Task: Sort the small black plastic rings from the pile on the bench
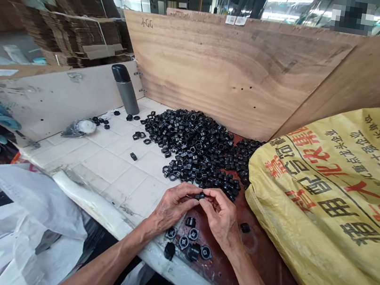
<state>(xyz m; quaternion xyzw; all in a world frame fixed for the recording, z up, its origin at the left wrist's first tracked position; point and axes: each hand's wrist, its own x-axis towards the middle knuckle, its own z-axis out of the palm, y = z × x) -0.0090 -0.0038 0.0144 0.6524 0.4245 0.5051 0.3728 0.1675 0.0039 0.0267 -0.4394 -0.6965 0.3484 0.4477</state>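
Note:
My left hand (175, 207) and my right hand (220, 216) meet over the front of the work surface. Between their fingertips they pinch a small black plastic part (199, 195), mostly covered by the fingers. Just beyond lies a large heap of black plastic rings (190, 138). Below my hands, close to the front edge, sit several round black caps (183, 242), some showing a cross-shaped centre. A single black piece (245, 227) rests to the right of my right hand.
A yellow woven sack (330, 206) bulges along the right side. A wooden board (236, 73) closes off the back, with a dark grey thermos bottle (129, 95) at its left corner. Near the left wall are a small plastic bag (79, 128) and loose black bits. White bags (18, 212) hang at front left.

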